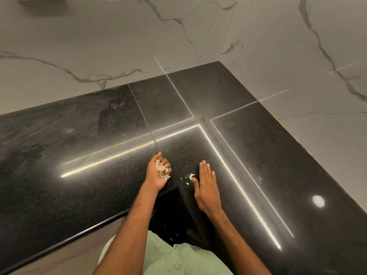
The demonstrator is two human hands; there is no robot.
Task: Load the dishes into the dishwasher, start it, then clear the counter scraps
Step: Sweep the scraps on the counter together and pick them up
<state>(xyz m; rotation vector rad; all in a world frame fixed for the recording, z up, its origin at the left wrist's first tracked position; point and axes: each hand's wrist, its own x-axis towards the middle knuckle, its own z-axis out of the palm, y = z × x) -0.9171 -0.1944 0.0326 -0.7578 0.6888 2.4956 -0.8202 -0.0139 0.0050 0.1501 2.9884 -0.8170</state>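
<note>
- The left hand (159,172) is palm up and cupped at the inner corner of the counter (79,145). Its fingers curl round a pile of scraps (162,170), pale shredded bits that fill the palm.
- The right hand (207,187) lies flat on the counter with the palm down and the fingers straight and close together. It holds nothing.
- The loose scraps (190,176), a few small pale bits, lie on the counter between the two hands. They are just beside the right thumb and near the counter's edge.
- Both forearms are bare and reach in from the bottom of the view, over a light green shirt (178,259).
- The counter is polished black stone, L-shaped, with a rounded front edge. Thin joint lines cross it, and bright streaks of reflected light run along both legs.
- A round light reflection (318,201) shows on the right leg of the counter.
- A dull smear marks the counter's far left part near the wall (119,46).
- The wall is pale marble-look tile with grey veins and meets in a corner behind the counter.
</note>
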